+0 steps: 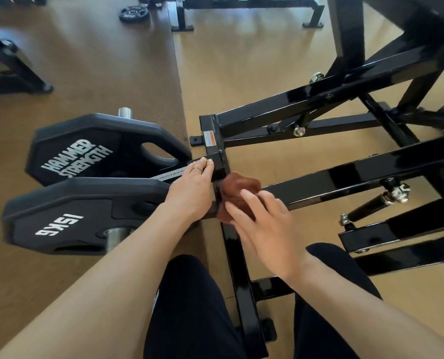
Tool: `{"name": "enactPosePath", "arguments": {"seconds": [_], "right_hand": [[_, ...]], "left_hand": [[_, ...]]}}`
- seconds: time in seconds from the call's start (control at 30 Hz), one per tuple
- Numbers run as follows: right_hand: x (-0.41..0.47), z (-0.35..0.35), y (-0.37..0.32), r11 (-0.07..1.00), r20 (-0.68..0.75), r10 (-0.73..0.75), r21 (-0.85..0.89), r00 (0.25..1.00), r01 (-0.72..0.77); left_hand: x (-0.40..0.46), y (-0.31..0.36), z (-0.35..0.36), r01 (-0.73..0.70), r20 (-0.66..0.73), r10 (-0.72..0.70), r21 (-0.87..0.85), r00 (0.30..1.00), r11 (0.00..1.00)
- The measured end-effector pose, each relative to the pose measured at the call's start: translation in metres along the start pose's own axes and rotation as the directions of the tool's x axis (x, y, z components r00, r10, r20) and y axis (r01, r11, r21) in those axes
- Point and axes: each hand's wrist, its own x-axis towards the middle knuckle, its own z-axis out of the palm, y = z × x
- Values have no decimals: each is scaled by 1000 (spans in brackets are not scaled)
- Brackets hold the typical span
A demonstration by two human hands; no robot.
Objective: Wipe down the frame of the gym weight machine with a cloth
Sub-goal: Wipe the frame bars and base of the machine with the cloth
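Stretching away beyond the black frame (327, 181) lies open tan floor (241, 73), bare up to another black rack at the far edge of view. Left of the frame the room is tighter: two black weight plates (86, 149) sit on chrome pegs just beside its end post, one marked with a brand name, the nearer one marked 15KG, and both crowd the left side of the post. Right of the post, several frame bars run off close together, with bolts and a short strut between them, leaving only narrow gaps. One small loose plate (132, 13) lies on the floor well beyond the frame, far left. Nearest the viewer, two dark-trousered knees straddle the frame's base bar. Both hands work at the end post: the left hand (192, 187) grips the post's upper block, fingers curled over its edge, a ring on one finger. The right hand (265, 221) presses one bunched brown cloth (237, 187) against the post where a bar joins it, fingers spread and fairly straight.
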Motion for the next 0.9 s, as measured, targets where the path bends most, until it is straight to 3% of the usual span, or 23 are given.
{"name": "enactPosePath", "arguments": {"seconds": [0.2,0.47,0.57,0.73,0.83,0.9], "right_hand": [[16,-3,15,996,41,-54,-71,998,57],[73,-6,-2,965,149,224,103,963,-240],[60,-11,-9,964,169,233,92,958,-251],[59,-13,-10,956,162,241,132,957,-263],[79,-9,-7,892,196,334,252,922,-376],[92,-5,-4,802,264,418,342,869,-489]], "left_hand": [[-1,3,7,17,-47,-15,43,999,999],[4,-1,-3,0,24,0,0,1000,1000],[10,-3,-9,8,24,-5,-132,1000,991],[37,-2,-14,84,-101,-115,-271,988,959],[63,2,-13,160,-69,-185,-271,980,949],[76,8,-7,205,-43,-216,-177,975,963]]}}
